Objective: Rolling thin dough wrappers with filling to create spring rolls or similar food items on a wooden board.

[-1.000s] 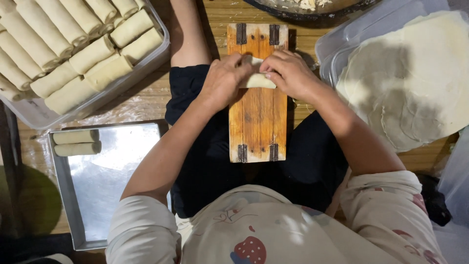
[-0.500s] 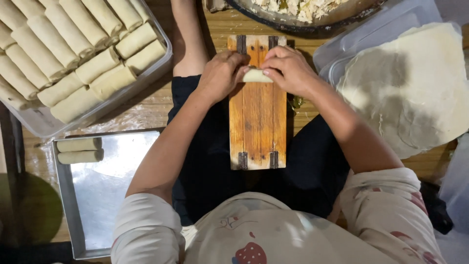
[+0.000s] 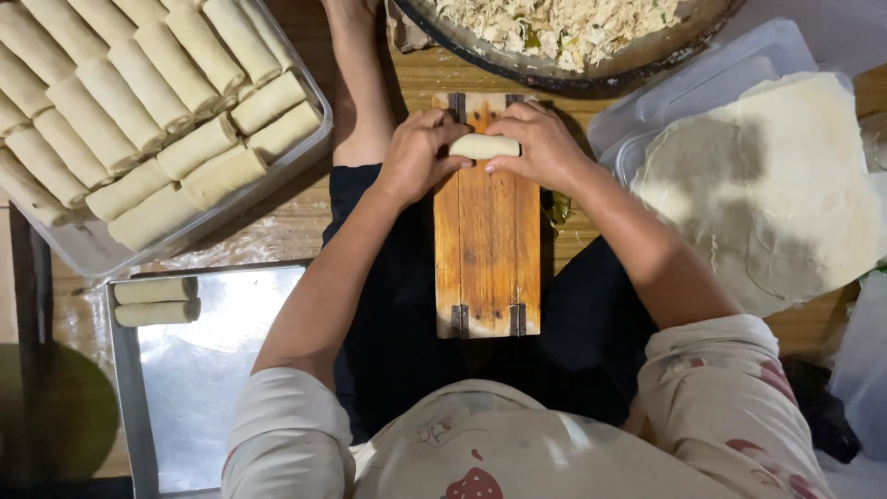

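A pale rolled spring roll point(image 3: 484, 146) lies across the far end of a narrow wooden board point(image 3: 487, 249) that rests on my lap. My left hand point(image 3: 418, 155) grips the roll's left end. My right hand point(image 3: 543, 143) pinches its right end with the fingertips. Both hands touch the roll and the board under it.
A clear plastic tray point(image 3: 305, 148) at the left holds several finished rolls. A metal tray point(image 3: 129, 388) below it holds two rolls point(image 3: 155, 301). A stack of round wrappers point(image 3: 767, 185) lies at the right. A dark bowl of shredded filling point(image 3: 554, 28) sits beyond the board.
The roll between my hands has become tighter and fully closed. The view has shifted, so the board and hands sit lower and the bowl of filling shows more.
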